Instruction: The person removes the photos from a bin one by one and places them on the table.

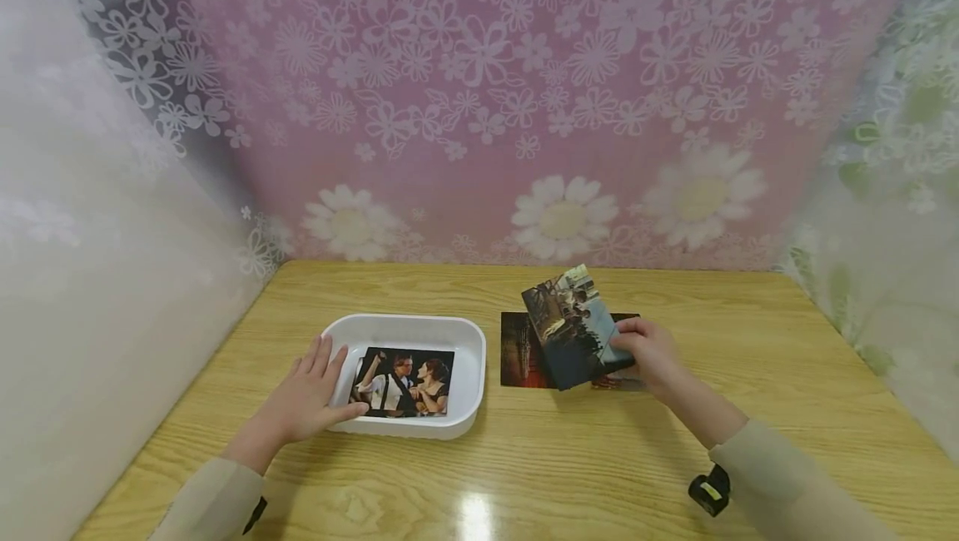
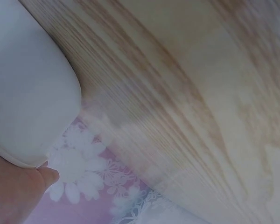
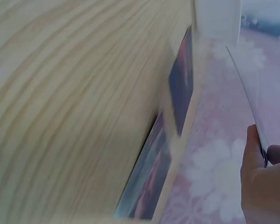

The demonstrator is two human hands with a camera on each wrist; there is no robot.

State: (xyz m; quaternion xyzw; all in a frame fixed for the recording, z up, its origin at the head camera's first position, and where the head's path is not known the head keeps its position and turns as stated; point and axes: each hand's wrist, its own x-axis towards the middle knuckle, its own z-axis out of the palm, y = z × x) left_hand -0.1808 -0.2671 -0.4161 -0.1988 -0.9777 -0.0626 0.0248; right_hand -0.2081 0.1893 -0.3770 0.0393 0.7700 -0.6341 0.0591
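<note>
In the head view a white plastic tray (image 1: 468, 333) sits left of centre on the table. A photo print (image 1: 404, 383) of two people lies in it, atop at least one other print. My left hand (image 1: 303, 395) rests on the tray's left rim, fingers extended. My right hand (image 1: 653, 356) pinches the right edge of another photo print (image 1: 573, 329), raised and tilted above the table; the right wrist view shows this photo print (image 3: 246, 93) nearly edge-on between thumb and fingers. Below it lie a dark red print (image 1: 515, 358) and a second print (image 1: 628, 379), both partly covered.
The wood-grain table (image 1: 479, 474) ends at a pink flowered backdrop (image 1: 464, 150). Pale panels stand at the left (image 1: 112, 258) and right (image 1: 884, 233). A small black device (image 1: 709, 491) is at the right sleeve.
</note>
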